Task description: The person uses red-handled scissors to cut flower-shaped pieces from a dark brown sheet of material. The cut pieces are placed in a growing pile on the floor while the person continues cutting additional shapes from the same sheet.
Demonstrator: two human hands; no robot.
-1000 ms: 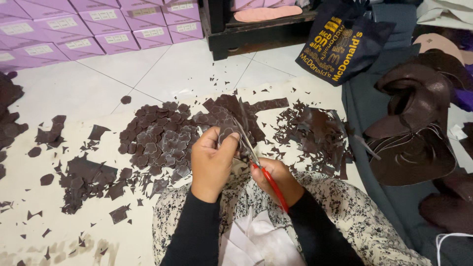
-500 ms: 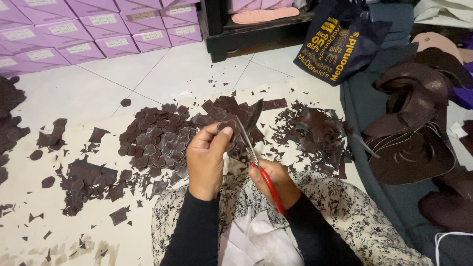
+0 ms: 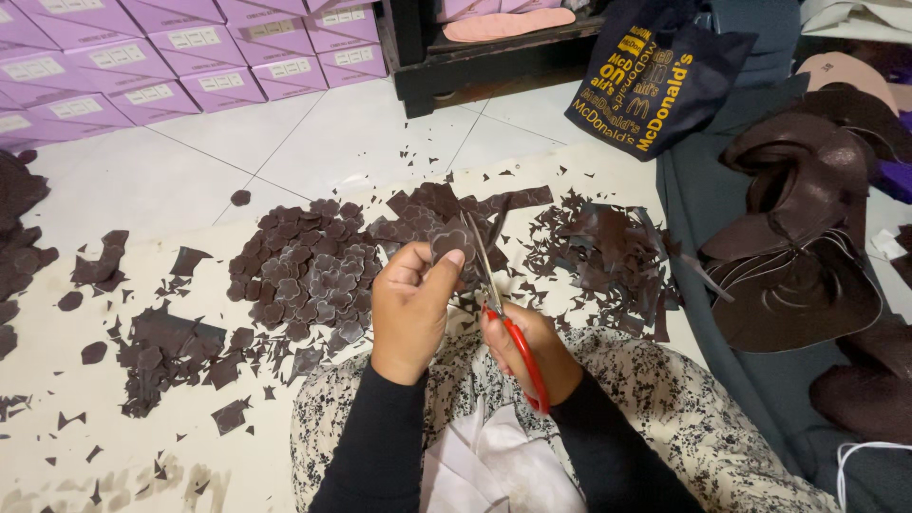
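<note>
Your left hand (image 3: 408,309) has lifted, pinching a small dark brown cutout (image 3: 448,244) at its fingertips, just left of the scissors (image 3: 502,318) gripped in your right hand (image 3: 532,347) (blades now beside the piece), so trimming continues.

At frame centre, the left hand (image 3: 410,309) pinches a small brown cutout (image 3: 448,243). The right hand (image 3: 524,350) holds red-handled scissors (image 3: 502,318) beside it.
</note>
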